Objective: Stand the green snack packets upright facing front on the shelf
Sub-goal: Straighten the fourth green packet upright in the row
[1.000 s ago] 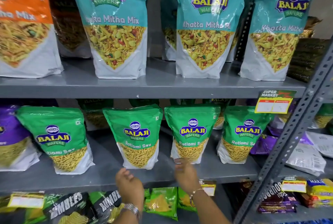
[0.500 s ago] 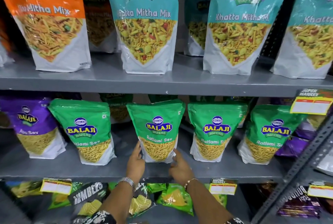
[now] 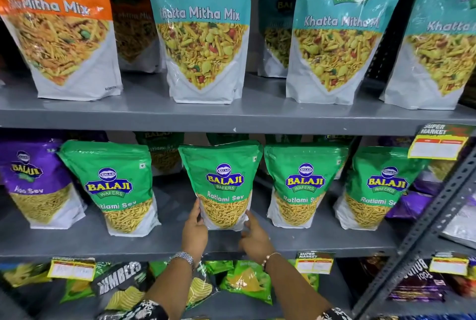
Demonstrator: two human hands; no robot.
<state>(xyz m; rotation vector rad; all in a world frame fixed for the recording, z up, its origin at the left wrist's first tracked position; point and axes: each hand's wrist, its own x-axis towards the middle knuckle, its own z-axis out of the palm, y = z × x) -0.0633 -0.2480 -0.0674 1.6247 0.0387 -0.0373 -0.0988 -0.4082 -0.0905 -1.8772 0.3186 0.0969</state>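
Several green Ratlami Sev packets stand upright in a row on the grey middle shelf (image 3: 77, 242), fronts facing me. My left hand (image 3: 194, 229) presses the lower left edge of the middle green packet (image 3: 222, 185). At that packet's lower right corner, my right hand (image 3: 253, 238) touches it with its fingers. To the left stands another green packet (image 3: 116, 188), and to the right two more green packets (image 3: 304, 185) (image 3: 378, 188). More green packets stand in shadow behind the row.
A purple Aloo Sev packet (image 3: 36, 180) stands at the shelf's left end. Teal packets (image 3: 203, 28) and an orange packet (image 3: 56, 25) fill the upper shelf. Chip bags (image 3: 121, 286) lie on the lower shelf. A perforated metal upright (image 3: 438, 219) and price tags (image 3: 438, 143) are at right.
Both hands rose from the shelf's front edge to the bottom corners of the middle green packet and now hold its sides. The camera has shifted left and closer.
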